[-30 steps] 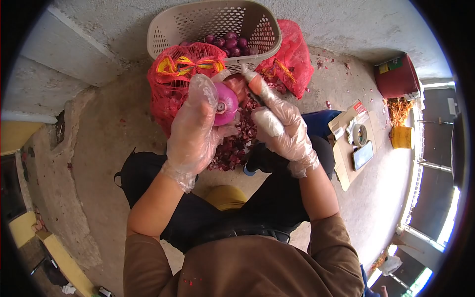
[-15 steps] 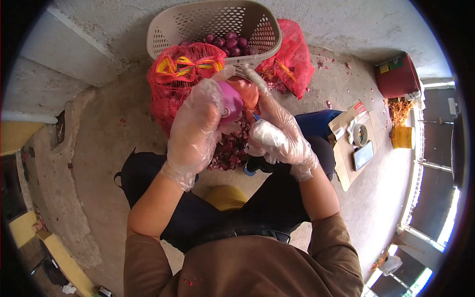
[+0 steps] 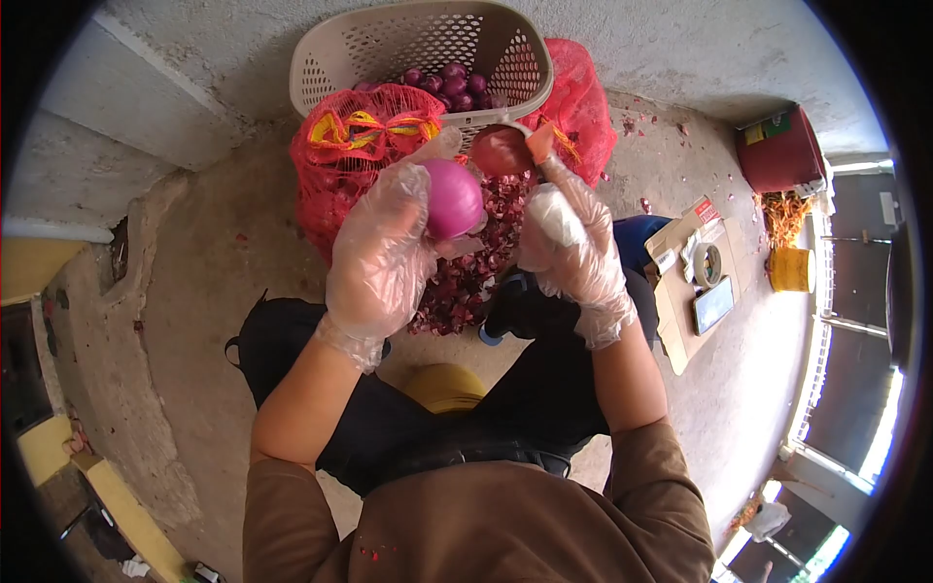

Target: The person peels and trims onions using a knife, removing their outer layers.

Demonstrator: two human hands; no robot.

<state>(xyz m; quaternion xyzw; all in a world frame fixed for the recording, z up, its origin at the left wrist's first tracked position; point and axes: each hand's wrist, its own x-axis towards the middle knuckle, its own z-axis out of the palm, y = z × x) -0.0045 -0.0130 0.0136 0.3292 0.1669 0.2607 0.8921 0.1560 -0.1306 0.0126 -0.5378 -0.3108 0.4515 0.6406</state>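
Note:
My left hand (image 3: 384,253), in a clear plastic glove, is wrapped round a smooth purple onion (image 3: 454,199). To its right, my right hand (image 3: 573,243) is gloved too, with a white wrap on the thumb. A piece of dark red onion skin (image 3: 502,151) hangs at its fingertips, apart from the onion. Whatever else lies inside the right hand is hidden. Below both hands a heap of red onion skins (image 3: 466,287) lies on the floor.
A perforated basket (image 3: 423,24) with several onions stands against the wall. Red mesh bags (image 3: 326,194) flank it. At the right, cardboard (image 3: 685,316) holds a phone (image 3: 713,306) and a tape roll (image 3: 707,264); a red bucket (image 3: 773,155) lies beyond. A yellow stool (image 3: 445,389) is between the legs.
My right hand met the onion, then moved right and away with a piece of skin. The onion has turned in my left hand and now shows a smooth, shiny side.

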